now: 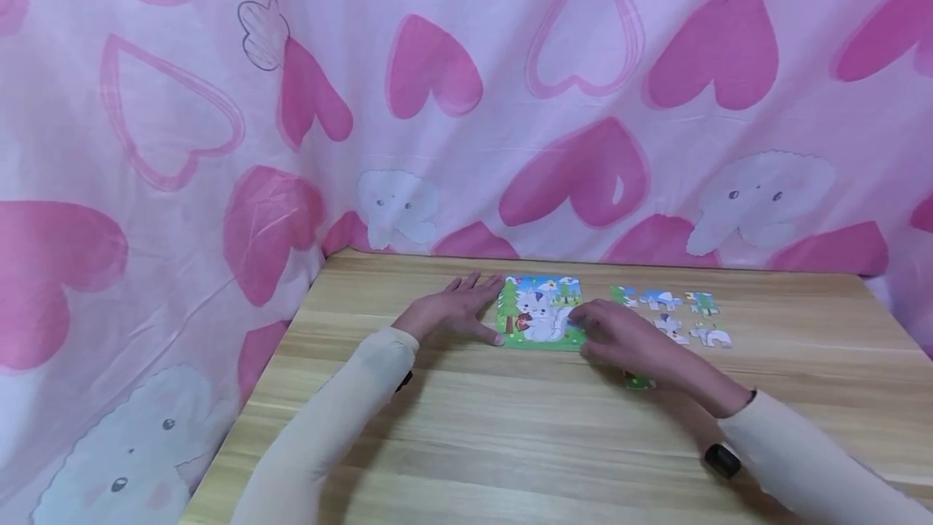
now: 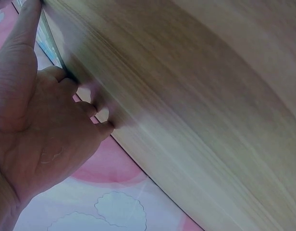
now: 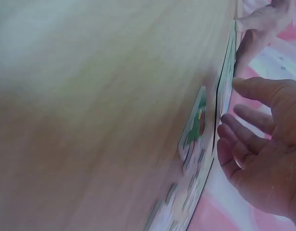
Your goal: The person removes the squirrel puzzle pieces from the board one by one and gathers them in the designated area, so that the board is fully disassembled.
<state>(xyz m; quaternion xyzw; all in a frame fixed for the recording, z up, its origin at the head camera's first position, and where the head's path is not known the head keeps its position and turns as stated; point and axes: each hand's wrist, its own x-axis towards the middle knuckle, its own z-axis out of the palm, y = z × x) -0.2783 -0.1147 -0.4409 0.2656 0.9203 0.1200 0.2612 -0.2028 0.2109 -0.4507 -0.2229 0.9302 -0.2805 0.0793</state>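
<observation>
A rectangular jigsaw puzzle picture (image 1: 535, 318) of a white animal on grass lies flat near the back of the wooden table. My left hand (image 1: 461, 311) is at its left side, fingers spread and fairly straight, with fingertips and thumb right at the edge. At the right edge my right hand (image 1: 628, 337) reaches over, its fingertips overlapping the picture's border. The right wrist view has that hand's fingers (image 3: 249, 137) loosely bent and the thumb apart, nothing showing between them. Loose puzzle pieces (image 1: 662, 300) lie beyond the right hand, some partly hidden by it.
One green piece (image 1: 639, 382) lies in front of the right hand, partly covered by it. Another piece (image 1: 710, 336) is at the right of the loose group. A pink curtain (image 1: 466, 136) with hearts hangs along the table's back edge.
</observation>
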